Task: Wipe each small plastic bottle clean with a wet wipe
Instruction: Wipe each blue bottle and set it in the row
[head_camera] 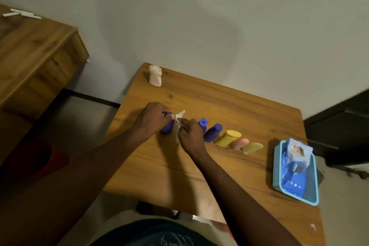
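1. Bottles first: the purple bottle (167,128) I'm cleaning is wrapped in my left hand (153,119), fingers curled tight round its upper half, base looking like it's on or just above the table (199,166). Can't tell which, my hand hides it.

2. My right hand (190,135) is just to the right of that one, fingertips pinched shut on the wet wipe (178,126), which is pressed to the bottle's side with one corner sticking up.

3. Biggest worry: the queue right behind my right knuckles. A purple bottle with a spout cap (203,124) is basically touching distance, then another purple one (213,133), a yellow bottle (227,138), a pink bottle (239,144) and an olive one (252,148) in a close line. A wide scrub stroke and my hand clips the first, dominoes probably.

4. Wet plastic gets slippery, so the held bottle could twist out of my left grip if I rub hard.

5. The wipe is bunched small. It might just smear, or I'd skip the bit under my left fingers unless I rotate the bottle.

6. The pale bottle (155,76) sits well beyond my left hand near the table's far corner, easy to nudge off when parking a finished one.

7. The wipe pack is in the blue tray (279,166), far right of my right hand, so grabbing a fresh one means reaching over the row.
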`<state>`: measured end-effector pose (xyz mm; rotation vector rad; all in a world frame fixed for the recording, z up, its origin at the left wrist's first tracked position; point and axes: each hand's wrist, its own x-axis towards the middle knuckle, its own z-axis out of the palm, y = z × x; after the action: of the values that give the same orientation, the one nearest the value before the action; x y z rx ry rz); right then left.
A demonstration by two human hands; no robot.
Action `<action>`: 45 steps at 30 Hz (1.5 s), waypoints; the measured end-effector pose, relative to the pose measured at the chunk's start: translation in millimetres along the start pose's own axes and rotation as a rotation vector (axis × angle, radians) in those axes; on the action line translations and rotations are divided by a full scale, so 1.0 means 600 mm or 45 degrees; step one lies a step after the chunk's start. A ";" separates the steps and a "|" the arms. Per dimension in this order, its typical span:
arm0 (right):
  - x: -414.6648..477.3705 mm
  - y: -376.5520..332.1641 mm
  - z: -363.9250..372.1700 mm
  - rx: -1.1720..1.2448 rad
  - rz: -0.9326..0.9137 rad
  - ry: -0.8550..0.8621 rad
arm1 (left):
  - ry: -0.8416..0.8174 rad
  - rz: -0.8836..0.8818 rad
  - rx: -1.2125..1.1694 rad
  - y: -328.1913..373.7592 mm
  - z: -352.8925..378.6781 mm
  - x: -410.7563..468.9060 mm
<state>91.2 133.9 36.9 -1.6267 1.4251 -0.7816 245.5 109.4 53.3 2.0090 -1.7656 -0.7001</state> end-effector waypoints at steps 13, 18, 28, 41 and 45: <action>0.028 0.005 0.030 -0.269 -0.081 -0.080 | -0.066 0.026 -0.057 -0.004 -0.010 0.009; 0.030 0.017 0.048 -0.476 -0.100 -0.186 | -0.088 0.033 -0.078 -0.011 -0.006 0.008; -0.036 0.020 0.092 0.120 0.055 0.025 | -0.077 0.069 -0.148 -0.018 -0.001 -0.001; -0.020 -0.001 0.106 0.354 0.285 0.027 | -0.069 0.061 -0.107 -0.024 0.007 0.003; -0.049 -0.002 0.114 0.309 0.200 0.024 | -0.054 0.126 -0.135 -0.030 0.004 0.001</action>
<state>146.1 175.0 7.5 -1.3107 1.3936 -0.8449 258.5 111.5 40.9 1.8372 -1.7987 -0.7929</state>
